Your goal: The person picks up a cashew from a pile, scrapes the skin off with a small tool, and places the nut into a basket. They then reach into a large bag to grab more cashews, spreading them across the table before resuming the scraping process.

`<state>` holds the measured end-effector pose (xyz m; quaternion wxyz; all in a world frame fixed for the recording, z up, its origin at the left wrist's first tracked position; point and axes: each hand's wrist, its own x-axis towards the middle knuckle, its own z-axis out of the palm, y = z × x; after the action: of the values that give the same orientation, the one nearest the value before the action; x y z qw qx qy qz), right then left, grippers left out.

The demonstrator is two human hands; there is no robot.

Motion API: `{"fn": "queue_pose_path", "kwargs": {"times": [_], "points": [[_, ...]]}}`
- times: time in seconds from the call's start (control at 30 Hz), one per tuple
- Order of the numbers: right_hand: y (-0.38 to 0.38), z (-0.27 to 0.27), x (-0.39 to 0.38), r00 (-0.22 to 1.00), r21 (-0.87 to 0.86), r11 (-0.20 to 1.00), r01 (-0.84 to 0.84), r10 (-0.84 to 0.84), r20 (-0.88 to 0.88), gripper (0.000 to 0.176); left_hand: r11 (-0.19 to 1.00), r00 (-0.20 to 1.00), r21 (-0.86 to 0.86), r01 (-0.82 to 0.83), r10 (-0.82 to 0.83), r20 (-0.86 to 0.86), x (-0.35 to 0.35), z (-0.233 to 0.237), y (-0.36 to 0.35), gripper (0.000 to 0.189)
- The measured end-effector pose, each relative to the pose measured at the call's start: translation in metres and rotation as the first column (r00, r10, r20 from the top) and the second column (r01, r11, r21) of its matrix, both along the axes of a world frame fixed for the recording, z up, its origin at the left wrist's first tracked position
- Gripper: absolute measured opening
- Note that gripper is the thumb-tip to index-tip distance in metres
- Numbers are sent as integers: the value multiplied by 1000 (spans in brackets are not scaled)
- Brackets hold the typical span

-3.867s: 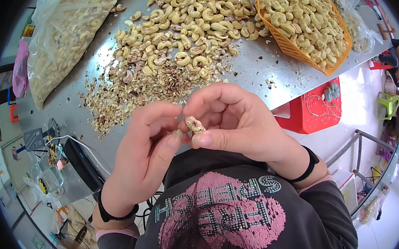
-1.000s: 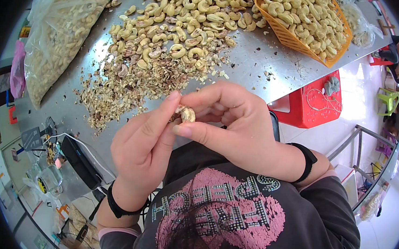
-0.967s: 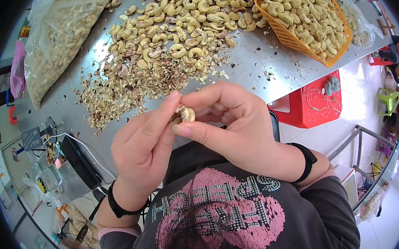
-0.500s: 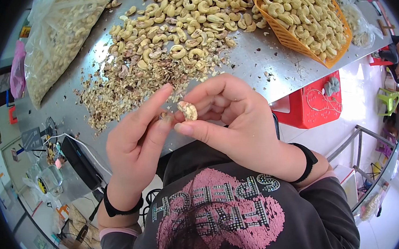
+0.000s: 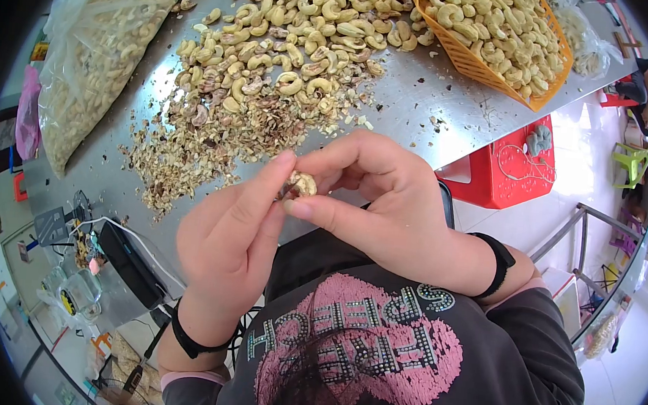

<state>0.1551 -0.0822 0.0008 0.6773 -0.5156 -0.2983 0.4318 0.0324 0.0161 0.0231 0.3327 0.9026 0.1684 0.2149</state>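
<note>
My right hand (image 5: 397,189) pinches a curved cashew nut (image 5: 306,183) between thumb and fingertips, just above the table's near edge. Patches of pale surface show on the nut. Closed and touching the nut's left side are the thumb and fingers of my left hand (image 5: 231,226). A small dark sliver shows at its fingertips, too hidden to name. Beyond both hands, a heap of flaky skins and crumbs (image 5: 214,144) lies on the metal table (image 5: 414,126). Loose cashew nuts (image 5: 308,18) spread behind it.
An orange basket (image 5: 475,71) full of cashews stands at the back right. On the left lies a large clear plastic bag of cashews (image 5: 111,49). A red stool (image 5: 505,175) is beyond the table's right edge. A black device with a white cable (image 5: 133,263) sits at lower left.
My left hand has turned and moved slightly right, its fingers now closer together against the nut. The cashew has turned in my right fingertips and dropped slightly lower.
</note>
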Motion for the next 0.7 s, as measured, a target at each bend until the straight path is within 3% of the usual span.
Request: {"fn": "queue_pose_path", "kwargs": {"times": [0.07,0.2,0.23,0.27,0.3,0.37,0.4,0.47,0.5,0.57,0.7], "points": [[0,1,-2,999,-19,1000,12,-13,-40,20,996,996,83,-43,36,81,1,-6,-1,35],[0,4,-2,999,-42,999,-4,2,-44,19,997,991,11,-77,75,111,-1,-6,-5,30],[0,5,-1,998,-20,1000,-22,21,-67,19,948,988,-285,-142,153,18,-4,0,-7,28],[0,6,0,995,4,999,-39,40,-90,20,808,975,-547,-217,200,-93,-6,3,-8,25],[0,7,1,995,4,999,-39,40,-90,20,808,975,-547,-217,200,-92,-6,3,-7,25],[0,8,3,991,15,998,-60,61,-116,18,572,980,-807,-146,197,-37,-6,2,-5,25],[-1,7,5,991,15,998,-59,61,-116,18,572,980,-807,-145,196,-37,-7,3,-4,25],[-2,7,8,978,42,992,-120,125,-167,21,374,983,-922,-99,183,-32,-8,4,-1,26],[-3,7,10,978,42,992,-120,126,-167,21,373,982,-922,-100,184,-32,-8,4,-1,26],[-3,9,12,978,18,984,-176,177,-113,19,554,993,-826,-102,111,-48,-7,5,0,32],[-3,7,12,983,24,988,-154,156,-96,18,693,993,-712,-115,105,-58,-4,11,-2,32]]}}
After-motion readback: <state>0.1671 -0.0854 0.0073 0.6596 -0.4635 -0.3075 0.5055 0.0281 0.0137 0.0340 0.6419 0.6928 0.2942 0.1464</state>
